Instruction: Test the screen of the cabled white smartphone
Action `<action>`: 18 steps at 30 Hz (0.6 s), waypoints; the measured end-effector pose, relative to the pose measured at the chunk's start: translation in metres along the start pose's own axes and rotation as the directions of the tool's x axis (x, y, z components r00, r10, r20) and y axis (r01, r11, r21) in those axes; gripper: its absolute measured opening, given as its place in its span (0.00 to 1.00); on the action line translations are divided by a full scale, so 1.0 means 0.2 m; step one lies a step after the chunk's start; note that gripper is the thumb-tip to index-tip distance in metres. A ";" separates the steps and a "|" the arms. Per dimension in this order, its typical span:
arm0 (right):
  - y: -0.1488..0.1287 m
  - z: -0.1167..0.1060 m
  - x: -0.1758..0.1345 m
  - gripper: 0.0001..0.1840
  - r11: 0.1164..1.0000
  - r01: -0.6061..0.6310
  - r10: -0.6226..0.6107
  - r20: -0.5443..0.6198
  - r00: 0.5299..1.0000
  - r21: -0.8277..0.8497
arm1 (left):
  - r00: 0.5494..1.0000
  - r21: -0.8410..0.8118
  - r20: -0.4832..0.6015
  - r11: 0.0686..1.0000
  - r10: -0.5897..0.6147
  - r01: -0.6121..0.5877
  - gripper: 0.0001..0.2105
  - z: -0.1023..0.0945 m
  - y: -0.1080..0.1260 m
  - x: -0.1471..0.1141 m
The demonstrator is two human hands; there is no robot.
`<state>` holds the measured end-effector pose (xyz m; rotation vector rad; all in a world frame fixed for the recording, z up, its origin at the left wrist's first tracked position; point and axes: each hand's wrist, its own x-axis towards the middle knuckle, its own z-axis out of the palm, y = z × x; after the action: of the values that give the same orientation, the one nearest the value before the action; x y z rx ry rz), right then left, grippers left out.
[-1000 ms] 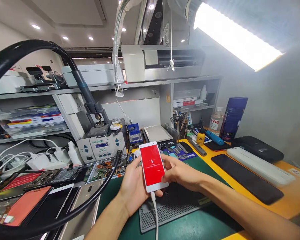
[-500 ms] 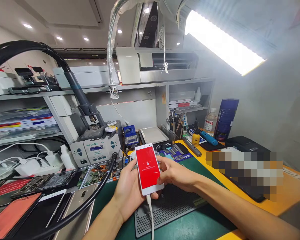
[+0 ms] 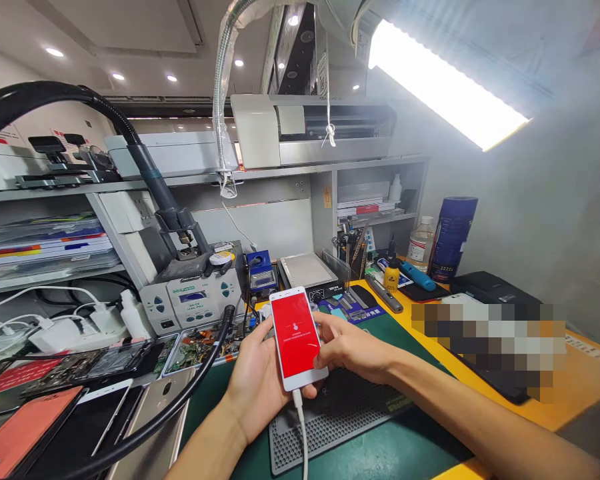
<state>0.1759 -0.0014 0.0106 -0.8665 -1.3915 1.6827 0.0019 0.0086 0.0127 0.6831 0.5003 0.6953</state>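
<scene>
A white smartphone (image 3: 296,340) with a bright red screen is held up in the middle of the head view, tilted toward me. My left hand (image 3: 260,373) cradles it from behind and along its left edge, fingertips showing under the bottom edge. At the right edge my right hand (image 3: 347,348) grips it, with the thumb at the screen's lower right corner and the other fingers partly hidden behind. A white charging cable (image 3: 303,430) is plugged into the phone's bottom and runs down out of view. Below lies a grey perforated mat (image 3: 330,437) on a green work mat (image 3: 380,453).
To the left stand a hot-air station (image 3: 185,300) with a black hose (image 3: 200,383), a tray of circuit boards (image 3: 200,350) and several phones. Behind are a flat heating plate (image 3: 307,270) and a yellow bottle (image 3: 391,275). A bright lamp (image 3: 445,87) hangs at upper right.
</scene>
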 end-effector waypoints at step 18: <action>0.00 -0.01 0.00 0.31 1.000 0.021 -0.021 0.041 0.999 -0.002 | 1.000 -0.011 0.002 1.000 -0.006 0.006 0.25 0.00 0.01 0.00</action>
<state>0.1770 -0.0009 0.0097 -0.8202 -1.4263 1.6918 0.0018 0.0088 0.0141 0.6720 0.4967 0.6915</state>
